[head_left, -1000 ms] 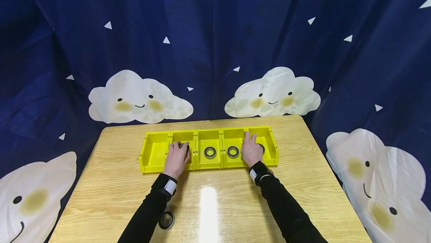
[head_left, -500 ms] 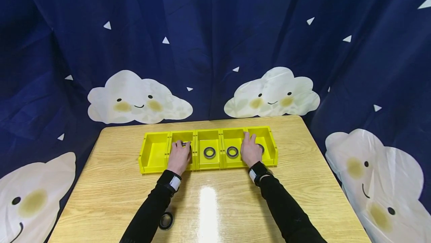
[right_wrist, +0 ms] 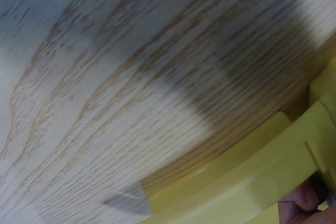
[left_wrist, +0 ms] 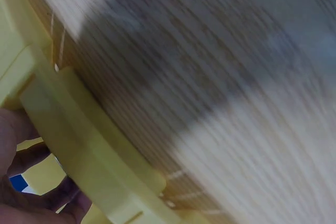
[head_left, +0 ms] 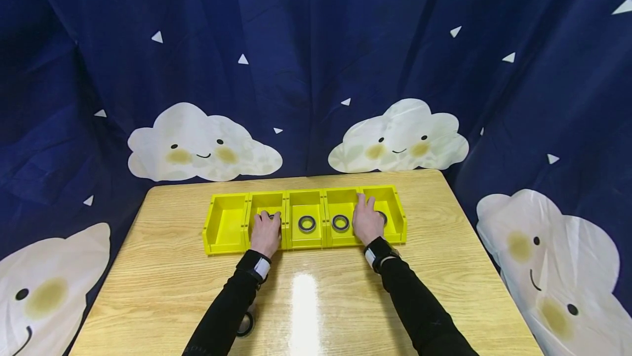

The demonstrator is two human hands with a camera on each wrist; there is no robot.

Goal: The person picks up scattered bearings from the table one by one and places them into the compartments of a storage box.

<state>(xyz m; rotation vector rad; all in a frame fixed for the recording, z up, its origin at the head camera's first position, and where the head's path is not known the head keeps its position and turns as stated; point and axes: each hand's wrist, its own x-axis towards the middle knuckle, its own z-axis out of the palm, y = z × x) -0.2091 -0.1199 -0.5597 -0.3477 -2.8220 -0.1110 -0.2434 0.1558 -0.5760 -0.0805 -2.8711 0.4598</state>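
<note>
Left hand: my left hand (head_left: 265, 231) lies palm down in the second compartment from the left of the row of five joined yellow plastic bins (head_left: 224, 245). Its fingers curl lightly over a black ring-shaped bearing (head_left: 271, 216), of which only a sliver shows past the fingertips. From the head view I cannot tell for certain whether the fingers pinch it or only cover it.

Left wrist view: blurred; I make out the yellow front wall of the bins (left_wrist: 79, 145) and wood grain beside it, with my fingers dark at the lower left corner.

Right hand: my right hand (head_left: 367, 221) rests flat with fairly straight fingers across the divider between the fourth and fifth compartments, holding nothing that I can see.

Fifth compartment: a dark ring (head_left: 383, 215) peeks out just right of my right hand, mostly hidden.

Middle compartment: a black and silver ring bearing (head_left: 306, 224) lies flat on the floor.

Fourth compartment: a matching ring bearing (head_left: 340, 222) lies flat, just left of my right hand.

Bench: the light wooden bench (head_left: 444, 268) carries the bins along its far half.

Loose ring: one more black ring (head_left: 246, 325) lies on the near bench, partly under my left black sleeve (head_left: 222, 312).

Backdrop: a dark blue curtain with smiling white clouds (head_left: 202, 145).
</note>
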